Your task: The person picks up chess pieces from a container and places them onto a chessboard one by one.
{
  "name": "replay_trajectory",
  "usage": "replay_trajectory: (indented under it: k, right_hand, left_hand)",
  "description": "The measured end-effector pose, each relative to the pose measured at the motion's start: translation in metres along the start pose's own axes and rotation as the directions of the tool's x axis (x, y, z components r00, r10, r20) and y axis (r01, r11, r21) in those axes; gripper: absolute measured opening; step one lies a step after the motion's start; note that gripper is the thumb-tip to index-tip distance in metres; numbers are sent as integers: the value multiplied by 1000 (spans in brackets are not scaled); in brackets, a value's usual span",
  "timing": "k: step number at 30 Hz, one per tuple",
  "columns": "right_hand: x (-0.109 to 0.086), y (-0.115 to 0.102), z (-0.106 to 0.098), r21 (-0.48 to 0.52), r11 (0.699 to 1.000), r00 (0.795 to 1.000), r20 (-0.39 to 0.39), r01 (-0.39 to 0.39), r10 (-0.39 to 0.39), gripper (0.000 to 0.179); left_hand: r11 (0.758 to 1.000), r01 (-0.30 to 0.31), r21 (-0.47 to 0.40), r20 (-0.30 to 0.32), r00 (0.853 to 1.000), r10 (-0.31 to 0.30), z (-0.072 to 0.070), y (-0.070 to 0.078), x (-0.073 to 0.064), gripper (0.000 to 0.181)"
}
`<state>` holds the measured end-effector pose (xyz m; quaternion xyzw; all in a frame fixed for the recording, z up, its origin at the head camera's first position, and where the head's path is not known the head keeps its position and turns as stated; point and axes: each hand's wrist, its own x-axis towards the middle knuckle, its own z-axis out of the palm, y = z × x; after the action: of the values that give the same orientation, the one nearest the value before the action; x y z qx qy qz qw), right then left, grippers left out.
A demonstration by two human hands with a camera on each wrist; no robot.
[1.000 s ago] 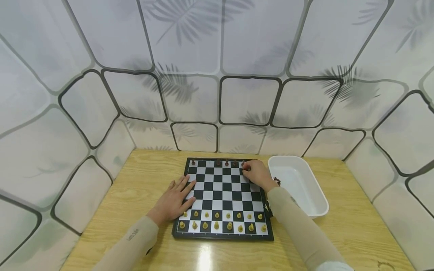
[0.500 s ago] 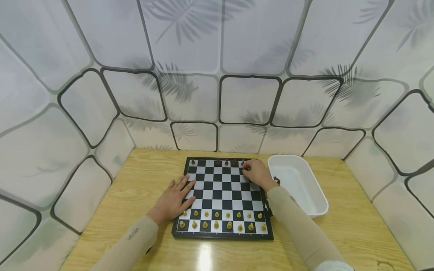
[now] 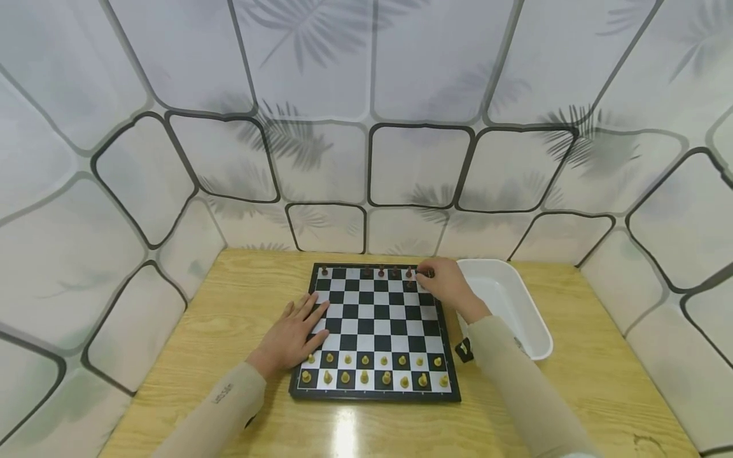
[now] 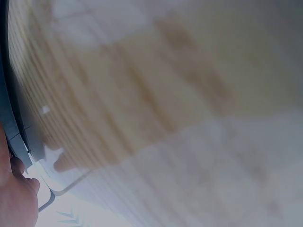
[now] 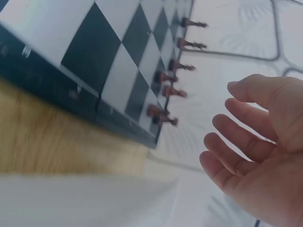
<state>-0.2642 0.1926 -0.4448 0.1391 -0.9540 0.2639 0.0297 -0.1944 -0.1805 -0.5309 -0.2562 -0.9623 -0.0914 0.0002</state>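
The left hand (image 3: 289, 337) is laid, fingers spread, across the left edge of the chessboard (image 3: 374, 310); it is mostly cut off in the left wrist view. By the far right corner, the right hand (image 3: 451, 286) is seen with fingers loosely parted. Dark red pieces (image 3: 381, 271), blurred, are ranged along the far edge. The white tray (image 3: 504, 292) is partly masked by a sleeve (image 3: 521, 375).

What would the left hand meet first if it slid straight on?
Past bare chessboard squares, the left hand would probably meet a dark red chess piece in the far row; exact line unclear.
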Motion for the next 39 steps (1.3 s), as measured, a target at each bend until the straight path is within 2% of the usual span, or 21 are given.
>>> replay_trajectory:
  k: [4,11,19,27,33,39]
  right_hand:
    - [-14,11,-15,24,999,999,-10,-34,34,28]
    - [-36,39,-29,0,999,998,-49,-35,35,26]
    - [-58,63,-36,-9,998,997,-21,-69,69,29]
    - [-75,78,-31,37,995,994,57,-91,89,30]
    - [-76,88,-17,53,996,993,95,-72,66,38]
    - [-73,94,-6,26,996,988,130,-91,87,42]
  left_hand:
    - [1000,7,5,8,1000,-7,0,0,0,72]
    - [1000,5,2,-1,1000,-5,1,0,0,71]
    - [1000,0,-7,-12,1000,-1,0,1,1,70]
    - [1000,6,-2,-9,1000,-6,-1,0,0,71]
    - [1000,7,-9,-3,1000,-7,-2,-1,0,71]
    - [1000,8,-4,12,1000,-8,0,-1,0,72]
